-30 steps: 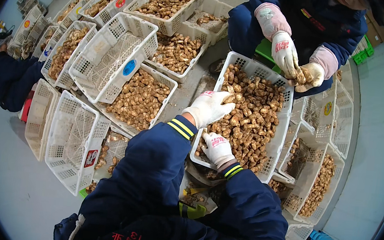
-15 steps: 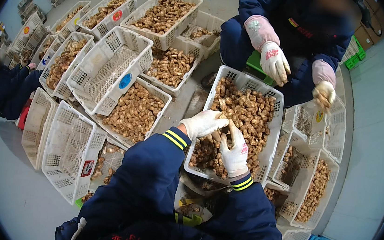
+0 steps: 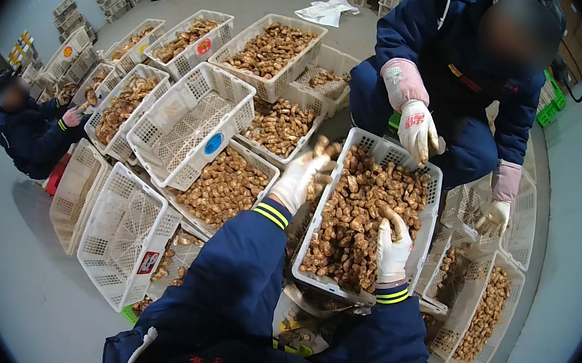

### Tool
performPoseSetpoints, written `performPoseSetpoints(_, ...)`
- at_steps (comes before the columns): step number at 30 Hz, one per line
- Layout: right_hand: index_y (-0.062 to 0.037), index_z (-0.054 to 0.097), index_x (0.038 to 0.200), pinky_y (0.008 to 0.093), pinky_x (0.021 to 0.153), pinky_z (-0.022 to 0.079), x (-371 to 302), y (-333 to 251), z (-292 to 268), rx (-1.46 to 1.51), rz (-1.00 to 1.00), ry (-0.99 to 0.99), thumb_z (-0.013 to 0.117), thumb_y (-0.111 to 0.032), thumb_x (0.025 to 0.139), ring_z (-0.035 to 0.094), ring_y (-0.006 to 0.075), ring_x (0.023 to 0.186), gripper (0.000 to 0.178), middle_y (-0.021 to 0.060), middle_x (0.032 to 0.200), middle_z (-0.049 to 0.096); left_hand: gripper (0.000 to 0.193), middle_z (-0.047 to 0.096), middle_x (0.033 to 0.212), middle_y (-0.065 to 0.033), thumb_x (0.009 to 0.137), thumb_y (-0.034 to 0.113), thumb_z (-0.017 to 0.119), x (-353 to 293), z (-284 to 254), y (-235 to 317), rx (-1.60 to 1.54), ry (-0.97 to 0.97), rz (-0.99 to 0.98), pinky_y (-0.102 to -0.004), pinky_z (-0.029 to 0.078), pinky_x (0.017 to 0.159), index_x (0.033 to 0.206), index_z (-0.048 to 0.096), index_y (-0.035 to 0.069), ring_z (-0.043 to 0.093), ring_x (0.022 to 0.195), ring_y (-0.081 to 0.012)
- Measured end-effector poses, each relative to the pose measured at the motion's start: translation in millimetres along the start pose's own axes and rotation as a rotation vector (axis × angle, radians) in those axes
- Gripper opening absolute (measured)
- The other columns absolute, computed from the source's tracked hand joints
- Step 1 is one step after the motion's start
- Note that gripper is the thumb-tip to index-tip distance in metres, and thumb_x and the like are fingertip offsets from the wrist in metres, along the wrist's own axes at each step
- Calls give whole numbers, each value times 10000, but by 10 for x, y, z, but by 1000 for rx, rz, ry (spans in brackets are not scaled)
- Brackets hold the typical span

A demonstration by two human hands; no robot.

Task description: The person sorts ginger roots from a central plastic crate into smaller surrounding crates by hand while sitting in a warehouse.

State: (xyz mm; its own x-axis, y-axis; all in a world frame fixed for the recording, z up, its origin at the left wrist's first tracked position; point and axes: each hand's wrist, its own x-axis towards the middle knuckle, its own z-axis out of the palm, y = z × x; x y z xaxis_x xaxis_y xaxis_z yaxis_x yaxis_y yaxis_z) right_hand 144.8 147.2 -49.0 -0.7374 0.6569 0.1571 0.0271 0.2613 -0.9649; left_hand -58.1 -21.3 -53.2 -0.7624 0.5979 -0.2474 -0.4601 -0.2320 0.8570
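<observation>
In front of me stands a white perforated crate [image 3: 428, 228], heaped with brown, knobbly pieces that look like mushrooms [image 3: 367, 200]. My left hand [image 3: 298, 179], in a white glove, hangs just outside the crate's left wall. Its brown-looking fingers are smeared by motion, so whether a piece is in them is unclear. Over the right part of the heap is my right hand [image 3: 393, 252], also gloved, its soiled fingers apart and touching or just above the pieces; I make out nothing held.
Across the crate crouches a co-worker, one gloved hand [image 3: 418, 131] over its far edge, the other [image 3: 499, 214] at the right-hand crates [image 3: 480, 301]. An empty crate [image 3: 190, 125] sits atop filled ones on the left. Farther left another person [image 3: 34, 126] sits beside crates.
My hands, together over the heap earlier, have parted: the left moved leftward past the crate's wall, the right down toward the pieces. The co-worker's hand on the right lowered to the crates there.
</observation>
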Motion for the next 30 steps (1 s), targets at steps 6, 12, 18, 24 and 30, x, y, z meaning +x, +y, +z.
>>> performPoseSetpoints(6,0,680,1155,318,966,497,-24,62,-22,-153,-50,-65,628,-63,931,659,209,1070,238,119,1129,708,378,688,1142,-157,973,267,602,-123,219,49,-56,45,-124,-280,542,655,1235,569,-2,672,838,-165)
performPoseSetpoints(12,-19,677,1154,351,946,517,-91,195,87,-366,-25,-363,665,-146,898,671,303,1057,286,173,1140,697,305,714,1057,-115,976,269,604,-74,123,33,-172,114,-110,-257,508,618,1202,607,65,647,739,-133)
performPoseSetpoints(18,-127,573,1333,402,943,519,-231,430,255,-932,96,-762,636,-362,922,645,320,1090,477,170,1180,665,359,707,1102,-94,981,298,598,-117,145,57,-145,95,-124,-214,488,625,1258,591,69,634,758,-104)
performPoseSetpoints(24,-116,432,1434,411,978,499,-227,678,623,-705,-165,-554,682,-263,878,584,357,1179,628,190,1376,525,386,706,1122,-87,989,306,574,-156,269,92,-50,62,-79,-218,504,640,1289,580,62,642,804,-113)
performPoseSetpoints(30,-137,343,1499,405,951,523,-228,529,800,-1042,-12,-758,778,-260,775,616,334,1150,854,164,1372,536,408,702,1136,-96,989,312,561,-192,240,164,-32,76,-107,-248,508,709,1305,570,53,641,821,-132)
